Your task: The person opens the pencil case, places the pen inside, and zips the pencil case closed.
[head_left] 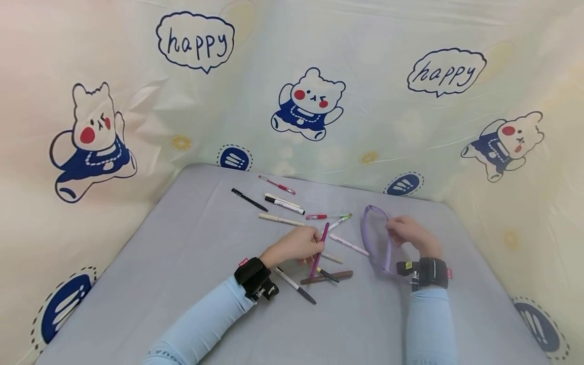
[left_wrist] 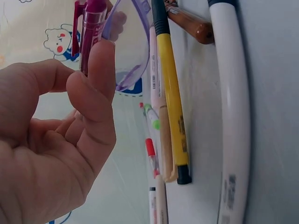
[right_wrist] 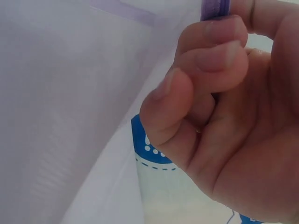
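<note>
Pinching the pouch rim (head_left: 365, 233), the right fingers (right_wrist: 217, 70) presumably hold it spread. Left fingers (left_wrist: 100, 70) grip the magenta pen (left_wrist: 95, 18).

"What is supporting the pens (head_left: 249, 199)?"

"A grey-covered table (head_left: 196, 263)."

"How are they lying?"

"Scattered: a red gel pen (head_left: 277, 184) is lying farthest back, a yellow-and-black pen (left_wrist: 175, 98) is crossing a brown one (head_left: 347, 275), and a black-and-white pen (head_left: 294, 286) is lying nearest."

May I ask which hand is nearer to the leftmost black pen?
Left. In the head view, the left hand is below and right of the black pen; the right hand is farther right.
</note>
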`<state>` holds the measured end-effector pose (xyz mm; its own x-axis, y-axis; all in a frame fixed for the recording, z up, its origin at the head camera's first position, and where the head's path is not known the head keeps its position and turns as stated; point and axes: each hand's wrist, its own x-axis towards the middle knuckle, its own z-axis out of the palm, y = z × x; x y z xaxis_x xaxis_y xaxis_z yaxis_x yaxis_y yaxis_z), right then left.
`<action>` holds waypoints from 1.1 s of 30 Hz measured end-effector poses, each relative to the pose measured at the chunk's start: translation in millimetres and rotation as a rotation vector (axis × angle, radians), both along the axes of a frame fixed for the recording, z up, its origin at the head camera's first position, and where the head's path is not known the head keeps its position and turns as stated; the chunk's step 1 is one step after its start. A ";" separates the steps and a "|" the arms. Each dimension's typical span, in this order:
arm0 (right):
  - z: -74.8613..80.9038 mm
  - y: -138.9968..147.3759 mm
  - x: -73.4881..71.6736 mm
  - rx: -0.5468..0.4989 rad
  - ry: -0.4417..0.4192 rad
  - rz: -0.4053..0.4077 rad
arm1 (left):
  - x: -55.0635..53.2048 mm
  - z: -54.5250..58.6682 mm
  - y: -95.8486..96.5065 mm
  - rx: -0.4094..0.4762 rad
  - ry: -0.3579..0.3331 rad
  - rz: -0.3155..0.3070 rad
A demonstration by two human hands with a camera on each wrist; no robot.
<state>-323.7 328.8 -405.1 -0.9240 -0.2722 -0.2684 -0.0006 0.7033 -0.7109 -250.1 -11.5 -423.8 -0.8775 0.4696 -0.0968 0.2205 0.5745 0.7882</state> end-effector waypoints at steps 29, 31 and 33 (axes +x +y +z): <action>-5.8 5.1 -8.0 -0.001 -0.006 -0.044 | -61.2 -21.1 83.1 0.261 -0.230 0.105; -5.9 4.6 -7.7 -0.013 -0.002 -0.034 | -64.6 -22.4 89.3 0.273 -0.236 0.108; -6.2 4.3 -7.0 -0.024 0.004 -0.022 | -67.2 -24.3 94.5 0.275 -0.238 0.111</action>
<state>-330.7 333.1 -411.3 -0.9311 -0.2580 -0.2580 0.0116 0.6857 -0.7278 -317.3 83.1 -448.1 -0.8927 0.4096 -0.1881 -0.0395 0.3445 0.9379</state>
